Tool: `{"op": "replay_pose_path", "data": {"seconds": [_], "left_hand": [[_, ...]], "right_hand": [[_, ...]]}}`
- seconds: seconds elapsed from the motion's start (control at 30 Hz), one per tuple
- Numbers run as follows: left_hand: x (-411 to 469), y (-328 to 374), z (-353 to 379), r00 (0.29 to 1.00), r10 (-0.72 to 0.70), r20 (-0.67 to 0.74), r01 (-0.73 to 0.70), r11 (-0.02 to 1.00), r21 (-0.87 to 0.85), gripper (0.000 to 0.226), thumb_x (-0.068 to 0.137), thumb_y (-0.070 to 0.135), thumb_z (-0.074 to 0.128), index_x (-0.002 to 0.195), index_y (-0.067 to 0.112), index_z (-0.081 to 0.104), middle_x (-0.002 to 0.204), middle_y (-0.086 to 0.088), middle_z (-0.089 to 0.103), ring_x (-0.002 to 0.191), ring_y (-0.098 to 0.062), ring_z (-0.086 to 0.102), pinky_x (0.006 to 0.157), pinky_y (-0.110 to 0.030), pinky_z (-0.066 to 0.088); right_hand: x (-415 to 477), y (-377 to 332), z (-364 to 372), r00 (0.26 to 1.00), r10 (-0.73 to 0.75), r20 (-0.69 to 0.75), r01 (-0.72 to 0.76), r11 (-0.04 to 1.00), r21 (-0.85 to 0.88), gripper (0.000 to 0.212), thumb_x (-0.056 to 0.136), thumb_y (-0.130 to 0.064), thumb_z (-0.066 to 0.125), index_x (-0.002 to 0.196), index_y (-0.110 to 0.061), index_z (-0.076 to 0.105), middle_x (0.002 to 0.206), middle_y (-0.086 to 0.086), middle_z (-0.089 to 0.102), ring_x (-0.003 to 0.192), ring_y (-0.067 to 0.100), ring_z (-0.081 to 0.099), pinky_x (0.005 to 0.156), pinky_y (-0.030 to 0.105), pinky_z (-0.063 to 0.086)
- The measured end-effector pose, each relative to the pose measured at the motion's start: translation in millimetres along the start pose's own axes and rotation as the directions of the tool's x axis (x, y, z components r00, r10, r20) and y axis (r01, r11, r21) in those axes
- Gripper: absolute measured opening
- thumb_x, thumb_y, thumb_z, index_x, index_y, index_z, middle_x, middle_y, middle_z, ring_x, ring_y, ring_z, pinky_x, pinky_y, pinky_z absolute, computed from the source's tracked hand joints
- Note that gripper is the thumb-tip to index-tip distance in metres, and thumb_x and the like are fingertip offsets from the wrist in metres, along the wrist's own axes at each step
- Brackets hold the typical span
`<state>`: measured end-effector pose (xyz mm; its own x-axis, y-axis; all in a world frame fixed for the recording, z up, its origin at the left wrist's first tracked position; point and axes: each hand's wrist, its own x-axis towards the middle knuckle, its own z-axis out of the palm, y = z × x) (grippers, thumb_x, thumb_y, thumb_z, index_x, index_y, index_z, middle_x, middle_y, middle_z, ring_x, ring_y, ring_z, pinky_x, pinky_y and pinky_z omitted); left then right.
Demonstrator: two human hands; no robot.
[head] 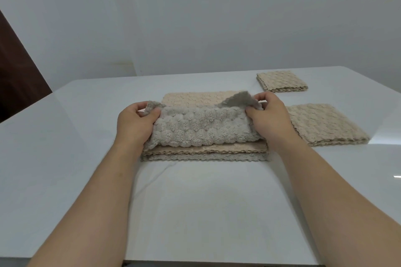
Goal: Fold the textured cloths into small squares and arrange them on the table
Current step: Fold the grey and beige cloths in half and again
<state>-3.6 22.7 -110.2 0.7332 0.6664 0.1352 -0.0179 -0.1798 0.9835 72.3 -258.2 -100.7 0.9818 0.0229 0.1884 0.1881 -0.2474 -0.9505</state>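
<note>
Folded squares: two, beige, on your right; the far square and the near square lie apart.
Stack: one pile of flat beige and grey cloths, mid white table; you cannot count its layers.
Top cloth: one grey cloth, bubbly and fluffy, partly doubled over on the pile.
Hands: your left hand and right hand each pinch one of its far corners.

Pale wall, dark brown panel

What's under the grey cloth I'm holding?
A stack of flat cloths, beige over greyish at its front edge, on the table. The grey cloth, left hand and right hand cover much of its top.
</note>
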Motion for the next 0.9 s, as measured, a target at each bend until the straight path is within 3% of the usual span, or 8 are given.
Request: {"op": "replay_pose_path", "data": {"seconds": [0.13, 0.27, 0.37, 0.43, 0.5, 0.63, 0.77, 0.9], "left_hand": [[-3.6, 2.9, 1.0, 0.998, 0.059, -0.020, -0.056, 0.991, 0.119, 0.037, 0.085, 0.039, 0.079, 0.117, 0.021, 0.070, 0.100, -0.007, 0.074, 0.092, -0.025, 0.073, 0.091, -0.049, 0.059], [-6.6, 3.6, -0.2, 0.994, 0.110, -0.011, -0.107, 0.981, 0.164, 0.043, 0.078, 0.044, 0.080, 0.115, 0.023, 0.070, 0.101, 0.000, 0.073, 0.092, -0.020, 0.072, 0.092, -0.047, 0.059], [-8.6, 5.1, -0.4, 0.983, 0.184, 0.011, -0.183, 0.969, 0.167, 0.031, 0.088, 0.023, 0.078, 0.117, 0.026, 0.070, 0.107, 0.005, 0.069, 0.099, -0.013, 0.067, 0.099, -0.041, 0.055], [-8.7, 6.3, 0.1, 0.978, 0.208, 0.023, -0.209, 0.963, 0.170, 0.042, 0.090, 0.016, 0.075, 0.129, 0.027, 0.065, 0.114, 0.003, 0.069, 0.104, -0.007, 0.065, 0.102, -0.035, 0.052], [-8.8, 6.5, 0.1, 0.978, 0.207, 0.025, -0.208, 0.969, 0.135, 0.050, 0.091, 0.014, 0.074, 0.136, 0.031, 0.059, 0.110, 0.004, 0.071, 0.100, -0.007, 0.067, 0.099, -0.036, 0.053], [-8.7, 7.7, -1.4, 0.977, 0.211, -0.023, -0.204, 0.964, 0.173, 0.045, 0.089, 0.019, 0.076, 0.131, 0.030, 0.064, 0.114, 0.000, 0.069, 0.095, -0.015, 0.067, 0.096, -0.040, 0.056], [-6.9, 6.1, -1.7, 0.980, 0.193, -0.052, -0.184, 0.972, 0.146, 0.029, 0.086, 0.018, 0.079, 0.113, 0.027, 0.074, 0.105, 0.001, 0.073, 0.088, -0.014, 0.069, 0.095, -0.042, 0.057], [-3.7, 3.1, -1.5, 0.982, 0.172, -0.080, -0.162, 0.979, 0.120, 0.019, 0.085, 0.019, 0.080, 0.100, 0.029, 0.076, 0.094, 0.004, 0.075, 0.091, -0.018, 0.073, 0.093, -0.043, 0.059]], "right_hand": [[2.5, 1.0, -1.6, 0.999, 0.031, 0.008, -0.030, 0.999, -0.030, 0.048, 0.087, 0.010, 0.057, 0.113, -0.031, 0.056, 0.108, 0.001, 0.061, 0.059, 0.013, 0.058, 0.036, 0.021, 0.037], [5.7, 4.2, -0.5, 1.000, 0.014, 0.001, -0.014, 0.999, -0.048, 0.067, 0.084, 0.007, 0.056, 0.138, -0.032, 0.054, 0.105, -0.001, 0.063, 0.072, 0.017, 0.062, 0.049, 0.026, 0.042], [4.0, 2.3, 0.6, 1.000, 0.012, 0.000, -0.012, 1.000, -0.009, 0.056, 0.084, 0.003, 0.058, 0.132, -0.027, 0.063, 0.098, -0.002, 0.069, 0.069, 0.015, 0.062, 0.055, 0.027, 0.046], [2.8, 0.7, 0.1, 1.000, 0.007, -0.017, -0.007, 1.000, -0.001, 0.033, 0.084, 0.002, 0.058, 0.097, -0.026, 0.072, 0.072, -0.013, 0.065, 0.054, 0.011, 0.051, 0.051, 0.026, 0.039], [2.3, 0.0, -0.8, 0.999, 0.013, -0.040, -0.013, 1.000, 0.006, 0.025, 0.083, -0.001, 0.058, 0.067, -0.020, 0.057, 0.047, -0.015, 0.045, 0.045, 0.011, 0.034, 0.050, 0.026, 0.027], [-0.3, -1.4, -0.9, 1.000, -0.009, -0.016, 0.009, 1.000, 0.009, 0.020, 0.087, -0.015, 0.064, 0.069, -0.016, 0.055, 0.046, -0.014, 0.039, 0.041, 0.005, 0.031, 0.049, 0.025, 0.026], [0.0, 2.9, 0.5, 0.996, -0.085, -0.029, 0.086, 0.996, 0.038, 0.040, 0.090, -0.041, 0.069, 0.080, -0.003, 0.059, 0.063, -0.001, 0.048, 0.056, 0.013, 0.040, 0.057, 0.029, 0.032], [3.5, 5.1, 1.4, 0.989, -0.109, -0.098, 0.109, 0.994, -0.001, 0.011, 0.097, -0.030, 0.064, 0.095, -0.019, 0.066, 0.079, -0.007, 0.063, 0.068, 0.013, 0.055, 0.065, 0.030, 0.043]]}}
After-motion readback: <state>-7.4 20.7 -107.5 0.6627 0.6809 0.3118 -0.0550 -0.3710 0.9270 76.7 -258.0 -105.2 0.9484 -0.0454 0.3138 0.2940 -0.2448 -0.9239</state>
